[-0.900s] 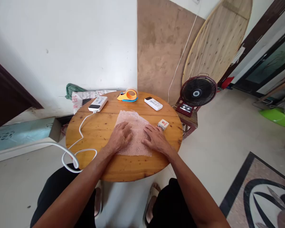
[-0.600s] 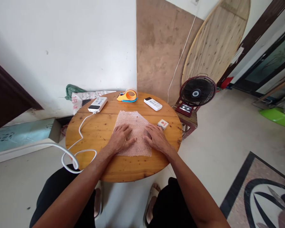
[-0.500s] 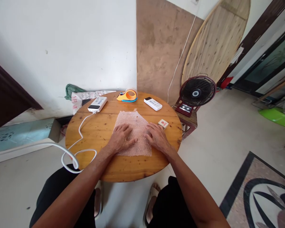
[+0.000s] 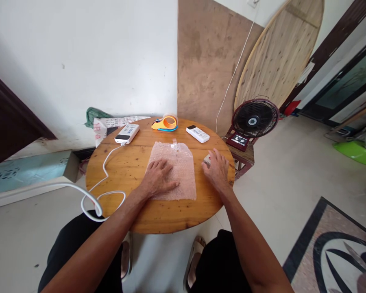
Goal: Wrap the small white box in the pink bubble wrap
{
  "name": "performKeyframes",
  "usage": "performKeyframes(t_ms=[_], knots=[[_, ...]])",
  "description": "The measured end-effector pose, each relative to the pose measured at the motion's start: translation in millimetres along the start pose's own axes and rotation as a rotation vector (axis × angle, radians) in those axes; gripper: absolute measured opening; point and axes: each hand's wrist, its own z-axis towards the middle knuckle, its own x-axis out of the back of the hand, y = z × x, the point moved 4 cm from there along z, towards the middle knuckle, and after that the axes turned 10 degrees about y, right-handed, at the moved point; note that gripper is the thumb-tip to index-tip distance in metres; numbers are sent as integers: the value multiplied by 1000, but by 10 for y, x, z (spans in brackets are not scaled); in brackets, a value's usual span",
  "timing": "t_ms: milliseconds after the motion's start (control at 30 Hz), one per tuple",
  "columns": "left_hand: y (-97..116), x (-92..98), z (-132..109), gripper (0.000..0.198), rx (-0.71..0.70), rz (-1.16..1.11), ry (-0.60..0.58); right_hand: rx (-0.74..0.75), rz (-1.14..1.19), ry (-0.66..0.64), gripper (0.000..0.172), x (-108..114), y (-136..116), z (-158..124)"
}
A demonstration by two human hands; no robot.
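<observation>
A sheet of pinkish bubble wrap (image 4: 184,173) lies flat on the round wooden table (image 4: 171,217), with a bit of clear tape (image 4: 174,144) at its far edge. My left hand (image 4: 160,177) rests on the sheet's left part, fingers stretched and thumb apart. To the right of the wrap, my right hand (image 4: 217,169) is over a small white box with a red mark (image 4: 206,159). Thumb and fingers are at the box's sides, and the hand covers much of it.
An orange tape dispenser (image 4: 166,123) and two white power banks, one on the left (image 4: 128,133) and one on the right (image 4: 198,134), stand along the table's far side. A white cable (image 4: 106,167) runs from the left one. A fan (image 4: 252,121) sits on a stool at right.
My right hand has lifted off the bubble wrap and moved right onto the small box. The wrap's right far corner now lies opened out. My left hand stays on the sheet.
</observation>
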Motion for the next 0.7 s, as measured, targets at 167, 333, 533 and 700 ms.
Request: performKeyframes(t_ms=[167,333,533,700], knots=[[-11,-18,-1,66,6,-9,-4,-109,-49,-96,58,-38,184,24],[-11,-12,-2,66,0,-22,1,-135,-45,-187,46,8,241,45],[-6,-11,-3,66,0,-12,5,-248,107,-120,41,144,236,124],[-9,-20,-5,67,-8,-16,11,-177,812,-75,37,329,-255,113]])
